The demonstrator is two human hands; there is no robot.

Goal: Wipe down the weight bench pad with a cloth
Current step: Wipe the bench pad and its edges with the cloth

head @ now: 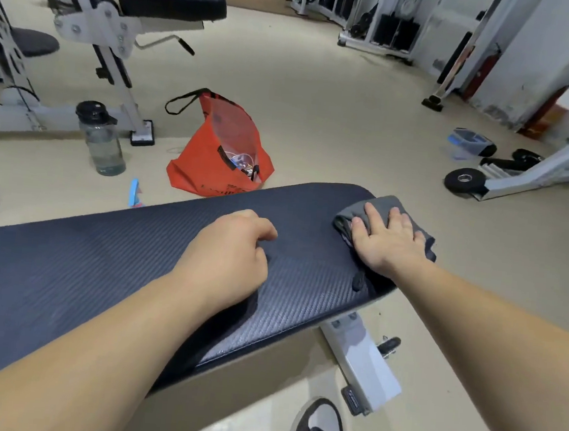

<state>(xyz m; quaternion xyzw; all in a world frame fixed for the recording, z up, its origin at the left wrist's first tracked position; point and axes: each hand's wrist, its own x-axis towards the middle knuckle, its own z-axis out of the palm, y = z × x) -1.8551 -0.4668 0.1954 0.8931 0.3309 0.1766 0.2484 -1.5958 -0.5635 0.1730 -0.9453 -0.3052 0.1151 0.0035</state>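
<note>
The dark textured bench pad [99, 268] runs from the left edge to the middle right. A grey cloth [380, 206] lies bunched on the pad's right end. My right hand [386, 239] lies flat on the cloth with fingers spread and straight, pressing it onto the pad. My left hand [231, 255] rests on the middle of the pad with its fingers loosely curled under, holding nothing.
Behind the bench on the floor stand an orange bag [220, 148], a clear water bottle [100, 137] and a small blue item [134, 193]. A weight plate [465, 181] and a white machine frame [538, 168] lie right. My shoe [317, 428] is below the bench.
</note>
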